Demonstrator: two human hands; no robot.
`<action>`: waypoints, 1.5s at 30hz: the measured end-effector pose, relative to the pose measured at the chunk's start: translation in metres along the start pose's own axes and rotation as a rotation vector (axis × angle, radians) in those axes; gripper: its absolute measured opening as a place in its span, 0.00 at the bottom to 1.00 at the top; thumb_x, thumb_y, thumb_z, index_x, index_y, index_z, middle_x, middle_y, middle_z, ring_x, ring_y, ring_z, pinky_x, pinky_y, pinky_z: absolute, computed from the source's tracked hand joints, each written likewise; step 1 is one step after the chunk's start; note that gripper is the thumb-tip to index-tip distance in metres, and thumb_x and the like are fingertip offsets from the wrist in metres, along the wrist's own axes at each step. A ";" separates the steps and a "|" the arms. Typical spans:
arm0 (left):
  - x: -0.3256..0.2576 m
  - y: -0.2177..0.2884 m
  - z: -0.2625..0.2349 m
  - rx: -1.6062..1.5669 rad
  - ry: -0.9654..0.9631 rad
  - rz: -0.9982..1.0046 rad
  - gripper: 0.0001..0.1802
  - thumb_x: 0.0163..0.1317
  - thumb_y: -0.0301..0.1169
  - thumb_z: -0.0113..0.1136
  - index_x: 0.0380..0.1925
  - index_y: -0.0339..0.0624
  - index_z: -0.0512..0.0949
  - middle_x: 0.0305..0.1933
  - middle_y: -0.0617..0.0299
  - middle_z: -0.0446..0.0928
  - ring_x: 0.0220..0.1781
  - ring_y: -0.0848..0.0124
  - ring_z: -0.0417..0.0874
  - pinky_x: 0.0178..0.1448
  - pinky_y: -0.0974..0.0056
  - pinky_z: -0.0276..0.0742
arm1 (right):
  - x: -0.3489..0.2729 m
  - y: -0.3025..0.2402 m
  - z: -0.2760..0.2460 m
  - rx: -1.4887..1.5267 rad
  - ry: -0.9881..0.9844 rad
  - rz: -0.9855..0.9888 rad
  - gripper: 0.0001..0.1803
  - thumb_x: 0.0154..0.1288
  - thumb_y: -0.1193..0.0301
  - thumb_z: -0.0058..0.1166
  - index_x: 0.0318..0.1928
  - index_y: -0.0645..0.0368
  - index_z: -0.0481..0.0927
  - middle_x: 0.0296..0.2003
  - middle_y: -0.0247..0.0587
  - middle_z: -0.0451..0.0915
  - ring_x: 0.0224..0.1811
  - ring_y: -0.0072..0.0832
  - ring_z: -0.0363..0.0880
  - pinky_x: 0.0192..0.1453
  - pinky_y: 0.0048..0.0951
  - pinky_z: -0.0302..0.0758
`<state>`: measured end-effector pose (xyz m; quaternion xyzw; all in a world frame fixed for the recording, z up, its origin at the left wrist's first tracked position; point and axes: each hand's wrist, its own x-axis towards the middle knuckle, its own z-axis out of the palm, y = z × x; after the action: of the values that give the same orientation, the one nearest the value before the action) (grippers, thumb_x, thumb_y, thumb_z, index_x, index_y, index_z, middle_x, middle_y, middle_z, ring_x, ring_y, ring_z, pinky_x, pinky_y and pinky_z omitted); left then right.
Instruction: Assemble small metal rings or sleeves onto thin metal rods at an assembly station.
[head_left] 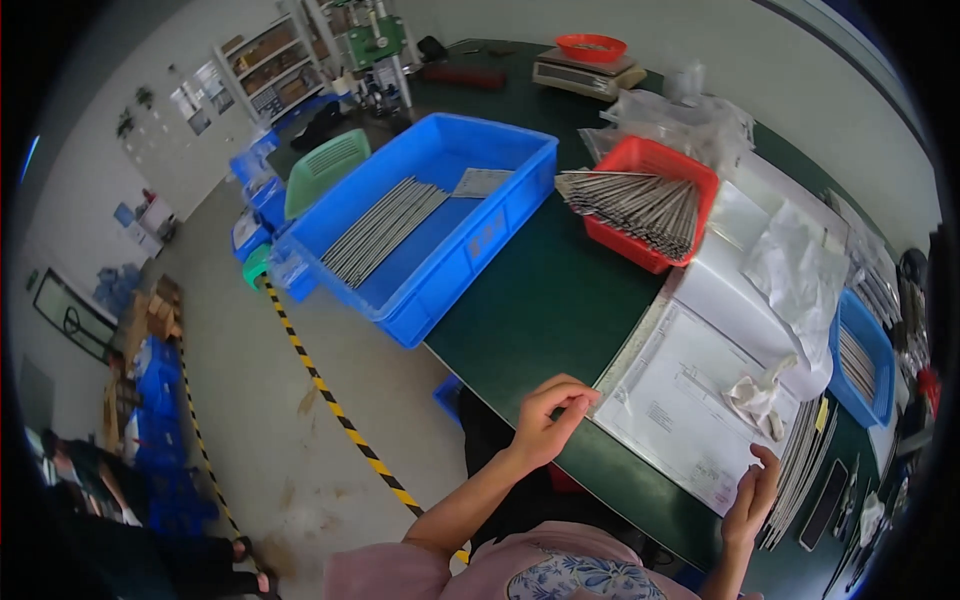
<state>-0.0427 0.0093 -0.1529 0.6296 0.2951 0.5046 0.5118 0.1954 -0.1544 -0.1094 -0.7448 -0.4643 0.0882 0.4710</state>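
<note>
My left hand [546, 420] hovers at the near left edge of a printed drawing sheet [672, 408], its thumb and fingers drawn together in a pinch; whatever may be between the fingertips is too small to make out. Over the sheet's right corner is my right hand [752, 496], fingers partly bent and apart, with nothing seen in it. Just beside it lies a row of long thin metal rods [800, 470]. A crumpled white glove [758, 400] rests on the drawing.
A big blue bin [500, 232] with a row of rods [385, 230] sits at the left table edge. Beyond the drawing stands a red basket [650, 262] heaped with rods. At right are a small blue basket [865, 385] and a phone [824, 505]. A scale [580, 75] stands far back.
</note>
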 end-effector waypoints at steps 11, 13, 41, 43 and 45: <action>0.147 0.091 -0.162 1.110 0.249 0.128 0.10 0.52 0.33 0.56 0.31 0.40 0.79 0.34 0.53 0.77 0.37 0.56 0.78 0.40 0.58 0.73 | 0.029 -0.019 0.066 0.289 -0.259 -0.008 0.20 0.53 0.79 0.39 0.50 0.66 0.67 0.16 0.23 0.54 0.18 0.12 0.52 0.22 0.17 0.47; 0.180 0.075 -0.203 1.387 0.097 -0.278 0.16 0.48 0.39 0.59 0.33 0.41 0.80 0.40 0.52 0.77 0.41 0.56 0.78 0.43 0.58 0.74 | 0.033 -0.019 0.077 0.441 -0.280 0.052 0.22 0.53 0.79 0.37 0.52 0.66 0.65 0.15 0.25 0.56 0.16 0.13 0.54 0.19 0.16 0.51; 0.205 0.002 -0.255 1.790 -0.122 -0.917 0.19 0.30 0.34 0.65 0.29 0.41 0.81 0.38 0.53 0.79 0.42 0.63 0.81 0.46 0.63 0.76 | 0.032 0.008 0.076 0.540 -0.115 0.251 0.07 0.60 0.83 0.35 0.37 0.62 0.65 0.25 0.37 0.71 0.18 0.14 0.61 0.20 0.13 0.60; 0.208 0.000 -0.254 1.826 -0.191 -0.944 0.19 0.32 0.34 0.65 0.30 0.41 0.81 0.39 0.52 0.79 0.43 0.62 0.80 0.47 0.63 0.76 | 0.030 0.008 0.075 0.539 -0.116 0.262 0.07 0.60 0.83 0.35 0.37 0.62 0.65 0.24 0.37 0.71 0.18 0.14 0.61 0.20 0.14 0.60; 0.209 0.004 -0.253 1.821 -0.216 -0.946 0.19 0.33 0.34 0.64 0.30 0.41 0.81 0.40 0.52 0.79 0.44 0.61 0.80 0.47 0.63 0.76 | 0.029 0.009 0.075 0.538 -0.115 0.270 0.07 0.60 0.83 0.35 0.37 0.62 0.65 0.24 0.36 0.71 0.18 0.14 0.61 0.21 0.14 0.59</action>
<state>-0.2143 0.2815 -0.0884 0.6401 0.7354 -0.2222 0.0109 0.1744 -0.0871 -0.1483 -0.6420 -0.3472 0.3117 0.6084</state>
